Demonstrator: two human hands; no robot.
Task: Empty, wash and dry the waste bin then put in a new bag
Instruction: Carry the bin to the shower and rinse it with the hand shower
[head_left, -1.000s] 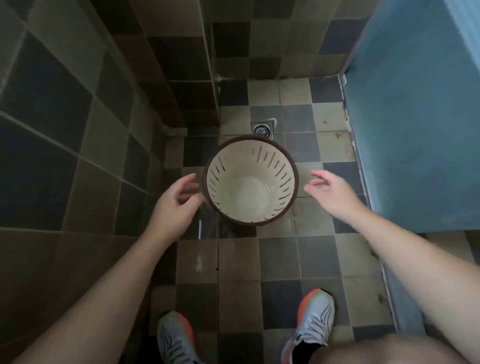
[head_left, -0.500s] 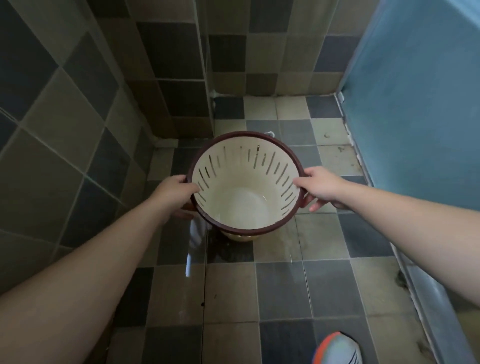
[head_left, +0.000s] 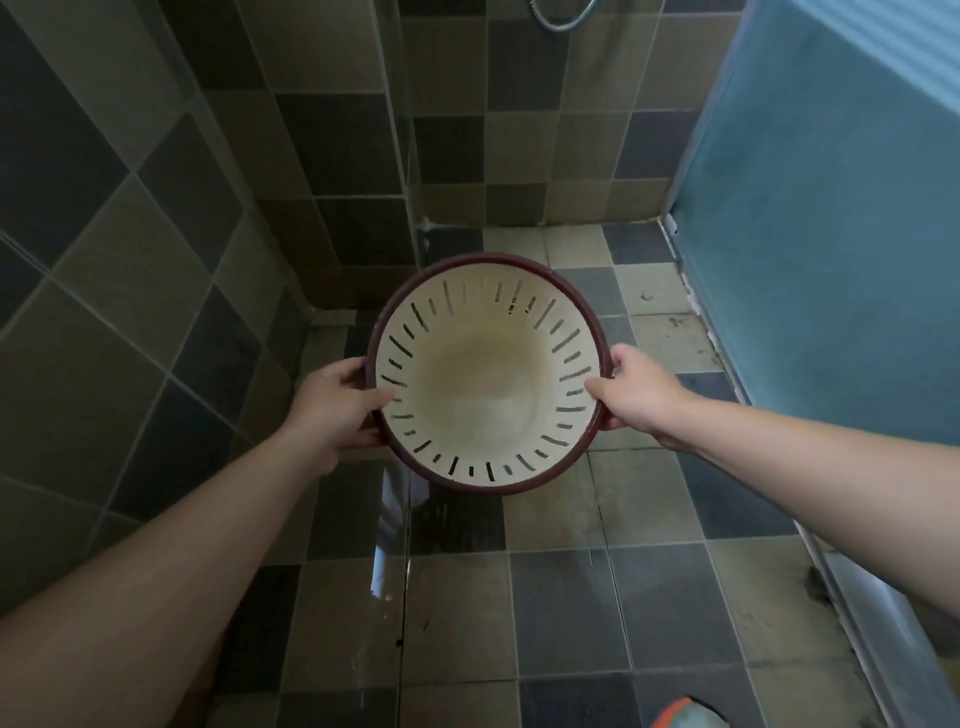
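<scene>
While we look straight down into it, the waste bin (head_left: 485, 374) sits between our two hands, mouth up, cream inside with dark slits ringing its wall and a maroon rim all round. We cannot tell for certain whether its base touches the floor; it hides the tiles right under it. Our left hand (head_left: 335, 410) grips the rim on its side, thumb hooked over the edge onto the inner wall, fingers curled underneath. Our right hand (head_left: 636, 392) clamps the opposite side the same way, thumb lying inside the rim.

Beyond the left hand the tiled wall (head_left: 130, 270) comes in close, meeting the back wall in a corner just past the bin. Beyond the right hand a blue frosted panel (head_left: 831, 249) runs along, its lower track edging the tiled floor (head_left: 571, 597). Towards us from the hands, the floor opens out, wet-looking and streaked. A shoe tip (head_left: 685, 714), orange and grey, pokes in at the bottom edge below the right forearm. Up top, a loop of shower hose (head_left: 561, 18) hangs. No writing or label reads anywhere on the bin.
</scene>
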